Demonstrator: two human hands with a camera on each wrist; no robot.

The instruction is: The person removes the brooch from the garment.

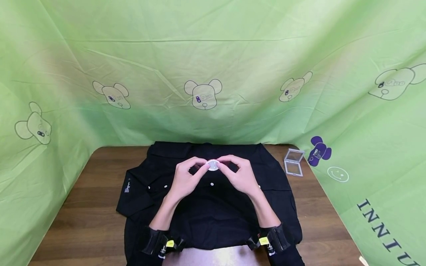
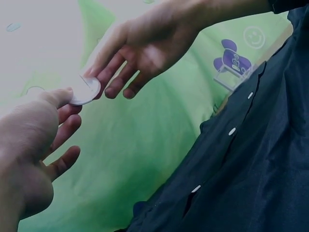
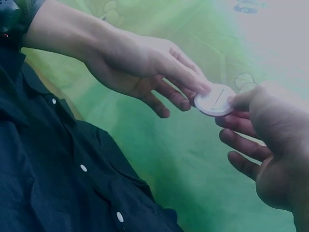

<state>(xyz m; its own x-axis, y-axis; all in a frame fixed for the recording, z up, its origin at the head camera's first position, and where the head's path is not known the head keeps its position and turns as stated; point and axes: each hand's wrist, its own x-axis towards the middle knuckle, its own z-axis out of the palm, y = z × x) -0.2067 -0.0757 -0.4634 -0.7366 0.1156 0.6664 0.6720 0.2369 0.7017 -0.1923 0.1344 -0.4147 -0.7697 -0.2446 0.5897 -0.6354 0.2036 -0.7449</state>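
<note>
Both hands hold one small round pin badge point(image 1: 213, 165) above a black shirt point(image 1: 213, 218). A thin pin-like line crosses the badge's pale face in the right wrist view. My left hand point(image 1: 187, 176) pinches its left edge between thumb and fingers; my right hand point(image 1: 240, 175) pinches the right edge the same way. In the left wrist view, the badge point(image 2: 86, 92) is between the thumbs, and the other fingers hang loosely bent below. The shirt lies spread on the table, with white buttons point(image 1: 212, 184) and a small pale emblem point(image 1: 127, 186) on one sleeve.
A clear hinged square case point(image 1: 294, 162) lies open on the wooden table point(image 1: 90, 207), to the right of the shirt. Green printed cloth point(image 1: 206, 55) hangs behind and along both sides. A pale surface point(image 1: 216, 256) shows at the bottom between the forearms.
</note>
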